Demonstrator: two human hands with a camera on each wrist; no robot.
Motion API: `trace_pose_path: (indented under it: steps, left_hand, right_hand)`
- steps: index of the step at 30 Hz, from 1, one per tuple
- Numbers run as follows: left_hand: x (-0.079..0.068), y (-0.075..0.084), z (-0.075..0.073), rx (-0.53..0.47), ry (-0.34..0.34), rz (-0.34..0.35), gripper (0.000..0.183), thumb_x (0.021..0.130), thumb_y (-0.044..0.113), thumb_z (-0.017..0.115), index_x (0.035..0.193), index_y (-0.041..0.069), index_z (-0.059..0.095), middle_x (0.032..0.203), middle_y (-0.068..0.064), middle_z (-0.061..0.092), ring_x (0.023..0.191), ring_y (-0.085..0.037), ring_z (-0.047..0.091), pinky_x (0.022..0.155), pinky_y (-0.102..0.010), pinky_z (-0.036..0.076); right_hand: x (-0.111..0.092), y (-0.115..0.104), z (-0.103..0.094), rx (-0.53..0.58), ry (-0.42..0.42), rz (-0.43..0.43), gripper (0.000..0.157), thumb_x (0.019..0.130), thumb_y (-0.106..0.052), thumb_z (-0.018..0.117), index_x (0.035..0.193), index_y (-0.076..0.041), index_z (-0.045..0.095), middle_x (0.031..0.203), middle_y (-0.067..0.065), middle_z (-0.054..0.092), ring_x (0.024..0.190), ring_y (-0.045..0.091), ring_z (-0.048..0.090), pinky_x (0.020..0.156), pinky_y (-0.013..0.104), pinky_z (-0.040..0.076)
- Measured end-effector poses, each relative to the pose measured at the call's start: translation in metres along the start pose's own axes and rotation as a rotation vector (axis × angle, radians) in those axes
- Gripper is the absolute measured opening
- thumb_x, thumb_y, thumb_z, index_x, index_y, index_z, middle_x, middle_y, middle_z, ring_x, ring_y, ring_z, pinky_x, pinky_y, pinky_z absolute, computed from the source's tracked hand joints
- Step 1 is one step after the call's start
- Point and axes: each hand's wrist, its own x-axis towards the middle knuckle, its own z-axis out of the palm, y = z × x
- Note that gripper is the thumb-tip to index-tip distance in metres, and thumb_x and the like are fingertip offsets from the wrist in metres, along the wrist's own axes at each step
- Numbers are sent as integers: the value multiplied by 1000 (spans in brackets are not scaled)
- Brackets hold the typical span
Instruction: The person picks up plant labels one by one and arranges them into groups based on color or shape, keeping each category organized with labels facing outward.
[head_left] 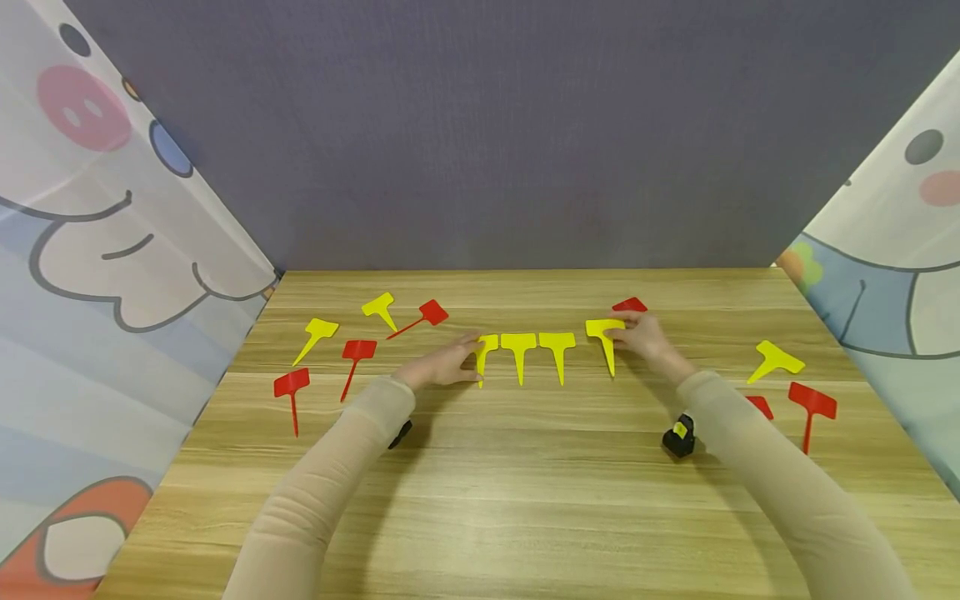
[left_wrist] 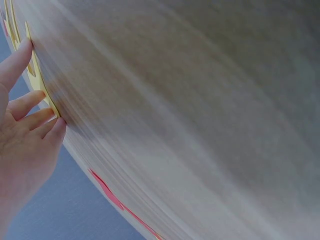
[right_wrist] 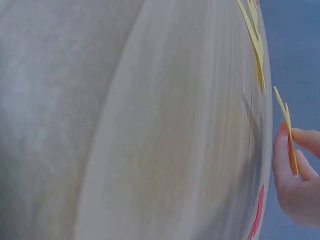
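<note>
Three yellow T-shaped plant labels lie side by side at mid-table, among them a middle label [head_left: 519, 354] and a right label [head_left: 557, 354]. My left hand [head_left: 450, 363] holds the left label [head_left: 489, 343], fingers at its head and thumb near the stem's tip. In the left wrist view, that label [left_wrist: 36, 77] lies low along the tabletop between thumb and fingers. To the right of the row, my right hand [head_left: 641, 337] pinches a fourth yellow label [head_left: 600, 327] by its head, stem toward me. The right wrist view shows this label [right_wrist: 292, 145] between thumb and fingers, above the table.
Red labels [head_left: 292, 383] and yellow labels [head_left: 318, 329] lie scattered at the left. A red label [head_left: 630, 304] lies behind my right hand. More red labels [head_left: 813, 401] and a yellow label [head_left: 776, 360] are at the right. A grey wall [head_left: 525, 150] rises behind the table.
</note>
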Motion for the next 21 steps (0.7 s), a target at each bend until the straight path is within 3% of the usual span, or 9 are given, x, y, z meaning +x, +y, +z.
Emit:
trace_pose_path:
  steps: [10, 21]
  left_hand:
    - [-1, 0, 0, -2, 5, 5, 65, 85, 26, 59, 135, -4, 28, 145, -18, 12, 133, -30, 14, 106, -40, 19]
    - [-1, 1, 0, -8, 4, 2, 65, 86, 26, 58, 136, -3, 28, 146, -17, 12, 132, -31, 14, 106, -41, 19]
  right_hand:
    - [1, 1, 4, 37, -8, 37, 48, 86, 1, 53, 130, 9, 36, 130, 29, 38, 72, -1, 55, 72, 23, 51]
    - [0, 2, 5, 42, -12, 58, 46, 86, 1, 52, 129, 8, 37, 129, 30, 36, 69, 0, 56, 73, 26, 51]
